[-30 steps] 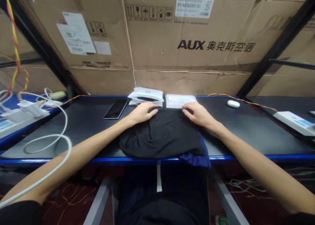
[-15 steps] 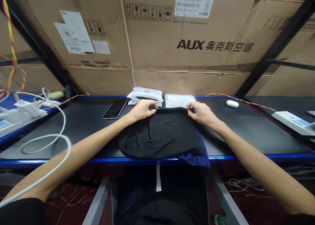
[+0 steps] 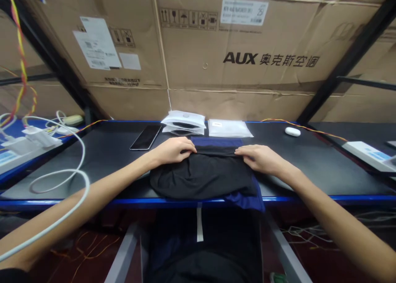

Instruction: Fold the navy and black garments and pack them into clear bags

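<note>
A dark cloth item (image 3: 204, 178), black with navy blue parts, lies bunched at the desk's front edge. It looks like a garment, but its kind is not clear. My left hand (image 3: 177, 150) pinches the left end of its folded far edge between thumb and fingers. At the right end of that edge, my right hand (image 3: 261, 157) grips the cloth in the same way. Beyond the fold, a navy blue strip (image 3: 216, 142) of the cloth lies exposed. One blue corner hangs over the front edge near my right forearm.
Behind the cloth lie a stack of white packets (image 3: 184, 122) and a flat white packet (image 3: 229, 128). A phone (image 3: 146, 137) is left of them, a white earbud case (image 3: 292, 131) to the right. A white cable (image 3: 83, 151) loops across my left forearm. A large cardboard box (image 3: 192, 74) stands behind.
Both hands have come nearer to me, drawing the cloth's far edge back with them. A navy blue strip now shows behind the fold. The packets stay where they were.
</note>
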A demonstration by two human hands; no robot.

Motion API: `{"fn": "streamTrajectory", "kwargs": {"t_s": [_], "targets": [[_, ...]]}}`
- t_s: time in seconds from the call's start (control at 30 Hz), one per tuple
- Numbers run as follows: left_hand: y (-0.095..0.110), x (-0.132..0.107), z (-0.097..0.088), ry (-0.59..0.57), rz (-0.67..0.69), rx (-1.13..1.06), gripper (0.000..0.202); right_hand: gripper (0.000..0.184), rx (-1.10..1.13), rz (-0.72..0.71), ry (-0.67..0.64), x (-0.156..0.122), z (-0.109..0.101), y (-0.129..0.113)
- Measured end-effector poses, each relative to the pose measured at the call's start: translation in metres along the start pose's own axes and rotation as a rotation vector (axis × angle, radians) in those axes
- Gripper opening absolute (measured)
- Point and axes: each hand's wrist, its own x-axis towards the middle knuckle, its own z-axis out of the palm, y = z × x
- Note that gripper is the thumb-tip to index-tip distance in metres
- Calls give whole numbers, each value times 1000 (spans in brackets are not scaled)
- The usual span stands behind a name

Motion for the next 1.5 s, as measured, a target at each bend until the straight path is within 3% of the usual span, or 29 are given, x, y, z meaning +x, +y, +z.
{"fn": "streamTrajectory", "kwargs": {"t_s": [0.23,0.4,0.47,0.6,0.7,0.8,0.9,1.03,1.17,1.37,1.5], "targets": [[-1,-6,-6,-26,-35,5,30,39,-55,-8,-62,-2,-10,-6],[8,-19,-22,-17,1,-205,18,26,160,-35,89,-12,-21,-27],[15,-27,-30,-110,1,-303,15,22,299,-70,82,-17,-29,-39],[29,-43,-45,-353,-44,-433,32,28,408,-106,-94,-25,-38,-54],[37,-56,-52,-395,-50,-440,42,21,389,-109,-140,-30,-36,-57],[42,-63,-56,-401,-76,-395,21,15,407,-107,-111,-31,-32,-57],[43,-62,-59,-379,-92,-384,9,16,451,4,-73,-29,-33,-57],[36,-51,-57,-171,-254,-341,18,19,474,214,23,-22,-34,-48],[23,-39,-47,33,-386,-155,25,22,486,323,101,-12,-26,-34],[6,-36,-23,-59,-471,94,28,22,467,373,48,-3,-11,-25],[0,-42,-18,-91,-501,136,30,20,371,354,8,-2,-9,-22]]}}
